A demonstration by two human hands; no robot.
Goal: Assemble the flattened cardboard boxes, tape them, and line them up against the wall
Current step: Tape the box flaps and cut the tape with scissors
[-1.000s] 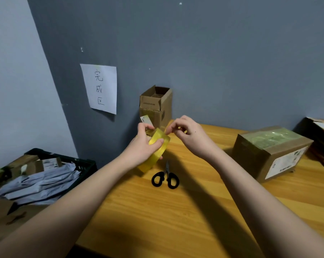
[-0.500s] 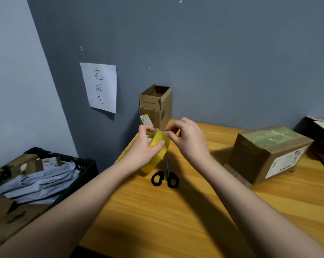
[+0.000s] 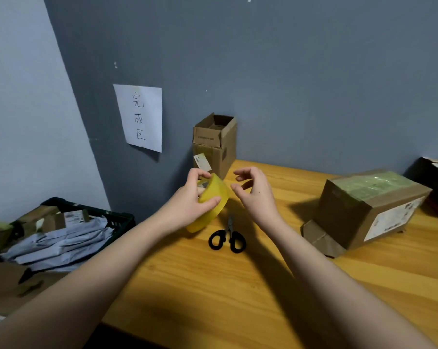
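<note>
My left hand [image 3: 187, 201] grips a roll of yellowish clear tape [image 3: 211, 204] above the wooden table [image 3: 238, 298], thumb across its outer face. My right hand [image 3: 255, 191] hovers just right of the roll, fingers loosely curled, holding nothing that I can see. A small open-topped cardboard box [image 3: 214, 144] stands against the grey wall at the table's back left corner. A larger box [image 3: 369, 207] with tape across its top lies tilted at the right, one loose flap sticking out at its lower left. Black-handled scissors [image 3: 228, 238] lie on the table below my hands.
A white paper sign [image 3: 140, 117] hangs on the wall left of the small box. A black crate [image 3: 117, 217] with grey mailer bags and flattened cardboard sits off the table's left edge. Another dark carton [image 3: 437, 177] is at the far right.
My right hand has come off the tape roll and moved slightly right, its fingers spreading. My left hand has kept hold of the roll in about the same place.
</note>
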